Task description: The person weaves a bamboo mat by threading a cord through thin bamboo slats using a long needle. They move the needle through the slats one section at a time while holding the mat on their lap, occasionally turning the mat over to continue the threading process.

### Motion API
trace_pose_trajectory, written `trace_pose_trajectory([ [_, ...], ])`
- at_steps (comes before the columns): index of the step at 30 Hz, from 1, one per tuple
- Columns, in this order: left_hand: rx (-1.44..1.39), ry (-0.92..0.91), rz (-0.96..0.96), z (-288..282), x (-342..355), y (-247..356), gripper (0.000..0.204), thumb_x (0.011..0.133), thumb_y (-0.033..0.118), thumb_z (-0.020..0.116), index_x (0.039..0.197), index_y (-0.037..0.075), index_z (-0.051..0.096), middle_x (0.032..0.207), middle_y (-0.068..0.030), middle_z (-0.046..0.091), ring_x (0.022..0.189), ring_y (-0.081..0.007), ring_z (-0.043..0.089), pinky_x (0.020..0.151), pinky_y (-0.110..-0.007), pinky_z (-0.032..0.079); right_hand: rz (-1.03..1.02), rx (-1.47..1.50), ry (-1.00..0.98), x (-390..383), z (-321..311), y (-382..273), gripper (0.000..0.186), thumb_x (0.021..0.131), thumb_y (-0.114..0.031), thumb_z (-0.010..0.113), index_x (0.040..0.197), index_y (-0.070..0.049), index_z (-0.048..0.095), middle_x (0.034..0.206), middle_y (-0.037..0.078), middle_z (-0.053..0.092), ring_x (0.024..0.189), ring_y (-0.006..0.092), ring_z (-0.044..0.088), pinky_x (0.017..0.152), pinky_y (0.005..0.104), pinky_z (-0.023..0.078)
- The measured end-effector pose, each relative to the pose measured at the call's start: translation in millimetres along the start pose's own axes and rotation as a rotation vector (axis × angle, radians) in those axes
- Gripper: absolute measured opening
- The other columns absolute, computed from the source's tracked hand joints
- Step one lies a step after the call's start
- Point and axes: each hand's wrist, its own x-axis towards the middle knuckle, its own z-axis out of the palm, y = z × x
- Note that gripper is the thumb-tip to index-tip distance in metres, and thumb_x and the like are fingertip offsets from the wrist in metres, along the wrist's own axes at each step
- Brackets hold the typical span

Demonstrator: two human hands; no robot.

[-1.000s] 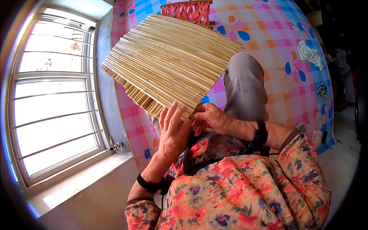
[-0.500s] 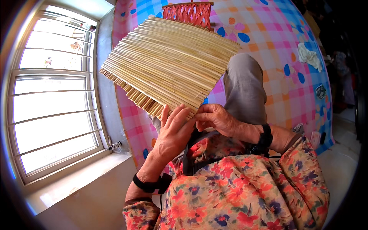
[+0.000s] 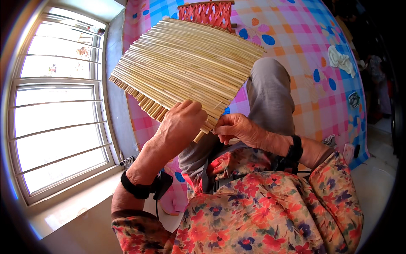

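Observation:
A mat of thin straw-coloured sticks (image 3: pixel 186 67), laid side by side in rows, slants across my lap and bent leg. My left hand (image 3: pixel 179 125) is closed over its near left edge, knuckles up, with the fingertips hidden. Just right of that hand, the end of one stick (image 3: pixel 198 136) juts out from the near corner. My right hand (image 3: pixel 237 128) is beside this corner, thumb and forefinger pinched together. Whatever lies between those fingertips is too small to make out.
Beyond the mat lies a red woven piece on wooden bars (image 3: pixel 206 13). A checked, flowered sheet (image 3: pixel 304 93) covers the floor, with a white cloth (image 3: pixel 341 60) on its right side. On the left is a barred window (image 3: pixel 59 127) with a sill.
My left hand has slid up and left along the mat's edge, its fingers going from extended to curled. The stick end now shows. My right hand and the mat have hardly moved.

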Motion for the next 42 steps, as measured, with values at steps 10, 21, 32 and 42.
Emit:
trace_pose_trajectory([
  [10, -0.536, -0.055, -0.419, 3, -7, -3, 0.011, 0.078, 0.0, 0.063, 0.088, 0.001, 0.061, 0.077, -0.0072, 0.057, 0.07, -0.0192, 0.059, 0.063, -0.03, 0.049, -0.045, 0.028, 0.069, 0, 3, 5, 0.019, 0.089, -0.02, 0.067, 0.092, -0.001, 0.064, 0.072, 0.003, 0.061, 0.061, 0.0093, 0.058, 0.058, 0.0228, 0.048],
  [21, -0.15, -0.109, -0.187, -5, -1, -1, 0.012, 0.078, 0.004, 0.064, 0.089, 0.003, 0.059, 0.089, -0.0088, 0.055, 0.078, -0.0307, 0.061, 0.066, -0.037, 0.052, -0.024, 0.122, 0.051, -1, 7, 7, 0.021, 0.088, -0.02, 0.068, 0.096, -0.001, 0.063, 0.084, 0.004, 0.063, 0.06, 0.0097, 0.058, 0.055, 0.0216, 0.047],
  [32, -0.492, -0.122, -0.289, -3, 3, -11, 0.011, 0.078, -0.005, 0.058, 0.088, 0.001, 0.057, 0.08, -0.0065, 0.06, 0.074, -0.0169, 0.065, 0.06, -0.03, 0.051, 0.067, 0.199, 0.064, -6, 7, 9, 0.021, 0.088, -0.02, 0.068, 0.098, -0.003, 0.064, 0.088, 0.004, 0.064, 0.061, 0.0097, 0.058, 0.055, 0.0212, 0.047],
  [42, -0.311, -0.04, -0.062, -7, -5, -6, 0.011, 0.08, 0.0, 0.063, 0.09, -0.001, 0.058, 0.089, -0.0094, 0.058, 0.069, -0.0261, 0.064, 0.06, -0.034, 0.052, -0.023, 0.138, 0.073, -8, 8, 12, 0.021, 0.089, -0.019, 0.067, 0.1, -0.001, 0.063, 0.089, 0.005, 0.063, 0.062, 0.0093, 0.057, 0.055, 0.0209, 0.046],
])
